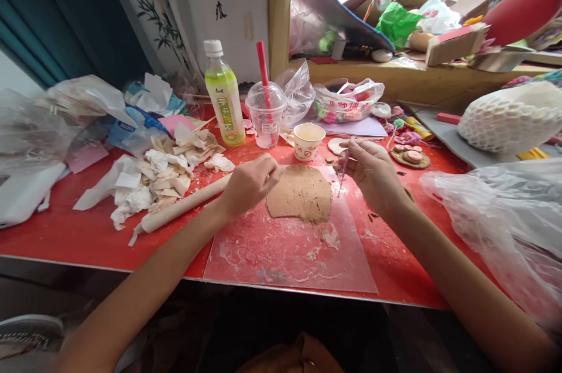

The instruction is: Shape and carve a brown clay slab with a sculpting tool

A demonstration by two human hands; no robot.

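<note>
In the middle of the frame, the left hand point(250, 182) pinches the flat brown dough point(300, 192) edge, holding it still. The right hand point(371, 171) grips a thin stick point(343, 169), maybe a cutter.

Head camera, looking down, close.
</note>
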